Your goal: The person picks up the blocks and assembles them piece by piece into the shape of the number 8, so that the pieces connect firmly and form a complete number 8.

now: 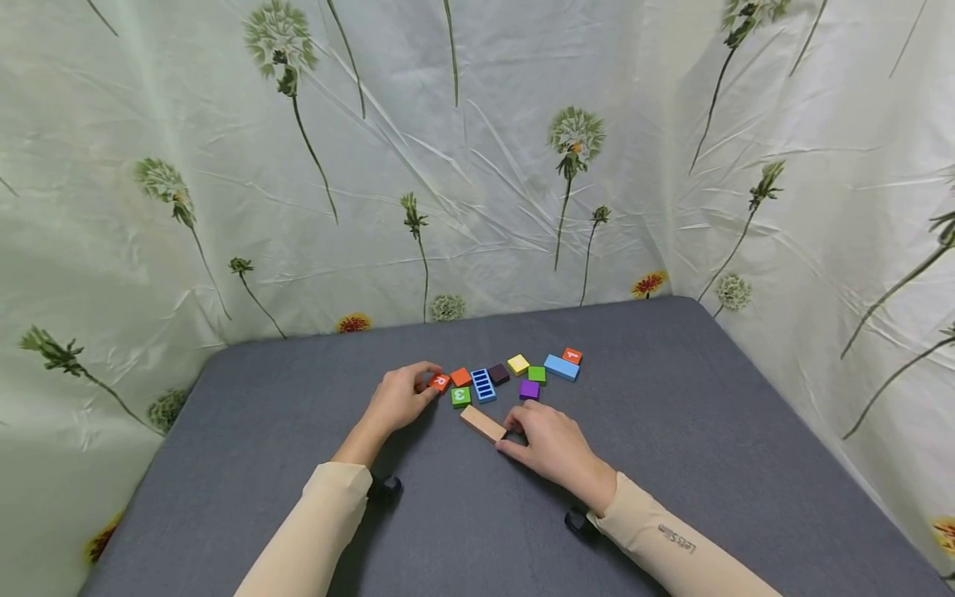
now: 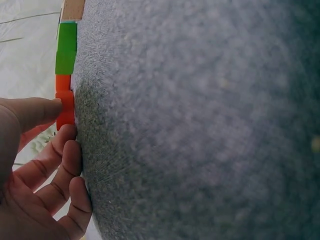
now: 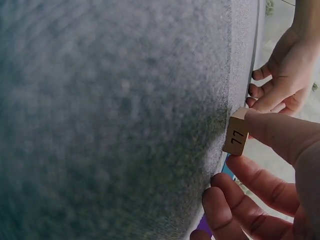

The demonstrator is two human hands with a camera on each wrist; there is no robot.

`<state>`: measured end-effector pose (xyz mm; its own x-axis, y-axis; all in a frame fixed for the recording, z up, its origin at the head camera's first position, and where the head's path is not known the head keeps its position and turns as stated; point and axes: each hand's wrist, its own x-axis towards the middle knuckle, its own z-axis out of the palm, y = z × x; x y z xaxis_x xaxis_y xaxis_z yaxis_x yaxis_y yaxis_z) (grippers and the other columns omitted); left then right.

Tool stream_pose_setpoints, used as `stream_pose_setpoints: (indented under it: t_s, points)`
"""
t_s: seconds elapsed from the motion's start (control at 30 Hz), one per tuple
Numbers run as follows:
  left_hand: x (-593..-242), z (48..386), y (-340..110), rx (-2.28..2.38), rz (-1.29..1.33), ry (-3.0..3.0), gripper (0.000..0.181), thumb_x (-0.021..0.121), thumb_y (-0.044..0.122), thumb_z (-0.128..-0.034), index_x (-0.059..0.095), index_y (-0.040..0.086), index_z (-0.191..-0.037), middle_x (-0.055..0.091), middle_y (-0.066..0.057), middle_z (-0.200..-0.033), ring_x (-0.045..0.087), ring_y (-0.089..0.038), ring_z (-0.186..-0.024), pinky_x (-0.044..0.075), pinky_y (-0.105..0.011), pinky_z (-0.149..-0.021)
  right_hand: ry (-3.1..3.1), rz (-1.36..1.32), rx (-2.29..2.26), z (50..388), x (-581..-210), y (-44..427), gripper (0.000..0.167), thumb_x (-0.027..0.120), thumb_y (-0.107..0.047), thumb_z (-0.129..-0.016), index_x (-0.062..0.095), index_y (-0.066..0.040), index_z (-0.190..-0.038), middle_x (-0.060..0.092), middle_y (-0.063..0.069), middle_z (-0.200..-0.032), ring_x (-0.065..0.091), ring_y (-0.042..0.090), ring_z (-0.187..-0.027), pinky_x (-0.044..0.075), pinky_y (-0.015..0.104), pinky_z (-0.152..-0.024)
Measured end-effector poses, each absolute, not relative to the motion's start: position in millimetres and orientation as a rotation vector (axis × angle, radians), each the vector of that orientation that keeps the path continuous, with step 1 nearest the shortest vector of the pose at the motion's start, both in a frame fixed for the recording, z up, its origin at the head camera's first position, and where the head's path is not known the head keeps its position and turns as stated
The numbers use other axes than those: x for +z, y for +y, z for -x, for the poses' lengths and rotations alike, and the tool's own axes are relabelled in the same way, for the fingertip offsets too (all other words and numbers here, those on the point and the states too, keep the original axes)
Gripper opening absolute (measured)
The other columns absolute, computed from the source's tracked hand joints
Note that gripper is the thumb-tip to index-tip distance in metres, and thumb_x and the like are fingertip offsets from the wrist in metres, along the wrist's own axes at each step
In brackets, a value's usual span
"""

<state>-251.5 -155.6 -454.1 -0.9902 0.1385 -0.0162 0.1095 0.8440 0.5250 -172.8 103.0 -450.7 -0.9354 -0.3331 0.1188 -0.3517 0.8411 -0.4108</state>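
My left hand (image 1: 399,400) pinches a red block with a white R (image 1: 439,382) at the left end of a group of blocks; the left wrist view shows thumb and index finger at the red block (image 2: 66,111), the other fingers curved near the cloth. My right hand (image 1: 554,445) holds the near end of a plain wooden block (image 1: 482,423) lying slanted in front of the group. In the right wrist view, its end marked 77 (image 3: 236,136) is between thumb and index finger. A green block marked 3 (image 1: 461,397) lies between the R block and wooden block.
Behind the wooden block lie an orange block (image 1: 461,377), a blue patterned block (image 1: 483,385), a dark block (image 1: 498,374), a yellow block (image 1: 518,364), a green block (image 1: 537,376), a purple block (image 1: 529,390), a light blue block (image 1: 561,367) and a red block (image 1: 572,355). Flowered cloth hangs behind.
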Motion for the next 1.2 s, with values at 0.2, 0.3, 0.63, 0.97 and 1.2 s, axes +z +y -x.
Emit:
stream_pose_setpoints:
  t_s: [0.2, 0.3, 0.63, 0.97, 1.2]
  points:
    - [-453.6, 252.9, -158.0, 0.847, -0.174, 2.951, 0.034, 0.076, 0.021, -0.1014, 0.073, 0.022, -0.136, 0.066, -0.003, -0.086, 0.051, -0.019, -0.069, 0.038, -0.035, -0.065, -2.968, -0.577, 0.659, 175.2, -452.4, 101.0, 0.027, 0.089, -0.038, -0.089, 0.075, -0.016, -0.096, 0.066, -0.005, -0.088, 0.057, 0.007, -0.075, 0.051, 0.033, -0.067]
    - [-453.7, 252.9, -158.2, 0.851, -0.172, 2.954, 0.033, 0.077, 0.022, -0.1012, 0.073, 0.021, -0.134, 0.066, -0.003, -0.085, 0.051, -0.019, -0.069, 0.038, -0.034, -0.065, -2.979, -0.574, 0.653, 176.1, -452.3, 99.9, 0.027, 0.089, -0.038, -0.089, 0.075, -0.016, -0.096, 0.067, -0.005, -0.087, 0.057, 0.008, -0.075, 0.051, 0.033, -0.067]
    - [-455.5, 252.8, -157.4, 0.871, -0.182, 2.963, 0.031, 0.077, 0.022, -0.1008, 0.074, 0.019, -0.132, 0.062, -0.003, -0.081, 0.047, -0.018, -0.067, 0.035, -0.033, -0.064, -2.962, -0.592, 0.624, 177.0, -453.6, 100.0, 0.026, 0.088, -0.037, -0.089, 0.075, -0.015, -0.095, 0.066, -0.003, -0.087, 0.057, 0.008, -0.073, 0.05, 0.033, -0.064]
    - [-455.9, 254.1, -156.1, 0.865, -0.163, 2.962, 0.032, 0.078, 0.023, -0.1004, 0.074, 0.021, -0.132, 0.062, -0.002, -0.081, 0.047, -0.018, -0.066, 0.035, -0.033, -0.062, -2.945, -0.608, 0.625, 176.4, -452.9, 101.7, 0.025, 0.088, -0.036, -0.09, 0.074, -0.016, -0.092, 0.065, -0.004, -0.086, 0.054, 0.007, -0.071, 0.048, 0.031, -0.062]
    - [-454.2, 254.3, -155.8, 0.87, -0.142, 2.944, 0.031, 0.079, 0.023, -0.0998, 0.075, 0.02, -0.131, 0.065, -0.003, -0.084, 0.049, -0.019, -0.068, 0.036, -0.034, -0.064, -2.981, -0.608, 0.644, 175.8, -449.8, 102.7, 0.022, 0.089, -0.033, -0.09, 0.076, -0.015, -0.093, 0.064, -0.003, -0.086, 0.054, 0.008, -0.072, 0.049, 0.032, -0.063]
